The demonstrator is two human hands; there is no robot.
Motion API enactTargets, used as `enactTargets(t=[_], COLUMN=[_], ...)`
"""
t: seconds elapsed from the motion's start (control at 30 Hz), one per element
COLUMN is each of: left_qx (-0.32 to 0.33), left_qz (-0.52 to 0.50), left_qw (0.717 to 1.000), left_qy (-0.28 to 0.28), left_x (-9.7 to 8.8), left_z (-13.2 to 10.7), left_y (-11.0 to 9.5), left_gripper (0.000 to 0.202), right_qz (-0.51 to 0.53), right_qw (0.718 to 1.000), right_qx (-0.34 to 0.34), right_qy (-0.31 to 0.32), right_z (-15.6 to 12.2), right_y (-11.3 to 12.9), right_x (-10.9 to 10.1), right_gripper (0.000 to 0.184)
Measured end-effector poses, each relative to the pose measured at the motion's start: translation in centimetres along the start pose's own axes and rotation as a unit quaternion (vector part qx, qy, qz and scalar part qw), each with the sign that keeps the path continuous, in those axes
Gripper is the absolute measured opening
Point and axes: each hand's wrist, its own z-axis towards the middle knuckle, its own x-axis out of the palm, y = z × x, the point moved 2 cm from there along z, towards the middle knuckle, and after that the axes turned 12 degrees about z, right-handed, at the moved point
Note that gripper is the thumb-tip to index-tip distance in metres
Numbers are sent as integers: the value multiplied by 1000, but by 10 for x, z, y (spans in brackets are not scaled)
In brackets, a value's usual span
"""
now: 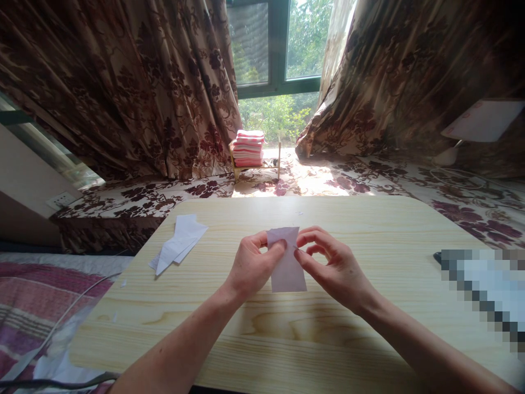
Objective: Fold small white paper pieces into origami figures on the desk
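Observation:
A small four-sided piece of paper (289, 273), pale and shaded, is held up over the table in front of me. My left hand (256, 260) grips it from the left, thumb flat on the near face and fingers behind. At the right edge of the paper, my right hand (328, 257) is closed in a pinch, thumb and forefinger nearly together. Whether a tiny scrap sits between those fingertips is too small to tell. Several white paper pieces (180, 243) lie overlapping on the left part of the table.
The light wood-grain table (246, 350) spans the view. Tiny paper scraps (300, 213) lie near its far edge. A blurred-out object (484, 290) rests at the right. Beyond, a small rack holds folded pink-and-white cloths (248, 148); a lamp (479, 120) stands far right.

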Motion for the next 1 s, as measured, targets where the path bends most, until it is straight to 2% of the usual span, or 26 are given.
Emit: enactTargets(t=[0.2, 0.57, 0.8, 1.0], left_qx=[2, -13, 4, 32], left_qz=[19, -41, 35, 79], left_qw=[1000, 999, 999, 996], left_qy=[-3, 22, -7, -2], left_x=[1, 2, 1, 0], left_z=[-1, -1, -2, -3], left_y=[0, 0, -2, -3], left_gripper=[17, 22, 23, 20], right_qz=[-3, -26, -24, -13], right_qw=[1000, 999, 999, 999], right_qx=[-12, -38, -46, -26], right_qy=[0, 6, -12, -24], right_z=[0, -1, 1, 1], right_y=[1, -1, 2, 0], right_x=[0, 0, -1, -4], right_gripper=[4, 7, 6, 7])
